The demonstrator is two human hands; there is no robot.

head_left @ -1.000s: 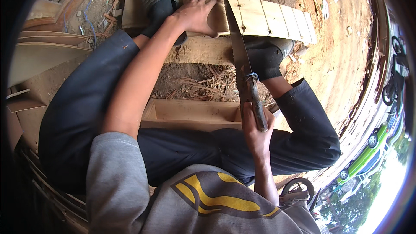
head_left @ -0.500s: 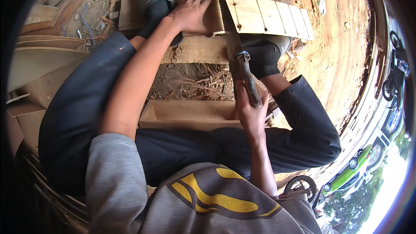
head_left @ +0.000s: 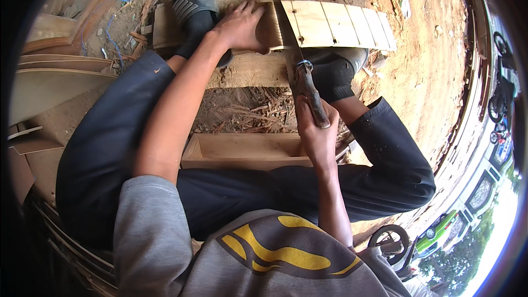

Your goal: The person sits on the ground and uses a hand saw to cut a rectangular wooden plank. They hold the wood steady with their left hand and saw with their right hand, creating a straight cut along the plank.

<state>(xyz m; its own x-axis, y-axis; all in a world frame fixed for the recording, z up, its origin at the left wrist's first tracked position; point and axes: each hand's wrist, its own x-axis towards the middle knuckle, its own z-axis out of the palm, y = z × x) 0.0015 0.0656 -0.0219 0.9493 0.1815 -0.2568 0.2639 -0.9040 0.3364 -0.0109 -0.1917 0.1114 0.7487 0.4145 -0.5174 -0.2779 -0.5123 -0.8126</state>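
My right hand is wrapped round the dark handle of a handsaw. The saw's blade points away from me and crosses a pale wooden board marked with several dark lines across it. Left of the blade, my left hand lies pressed on the same board, fingers spread, thumb by its near edge. A thick timber lies under the board. My left foot in a dark sandal rests on the board's left end; my right foot is beneath its right part.
An open wooden box sits between my legs and the timber. Thin curved boards are stacked at the left. Wood shavings litter the ground. Motorbikes and a green car stand at the far right.
The saw and my right hand have slid a little away from me along the cut. My left hand keeps its place on the board. The whole view has shifted slightly.
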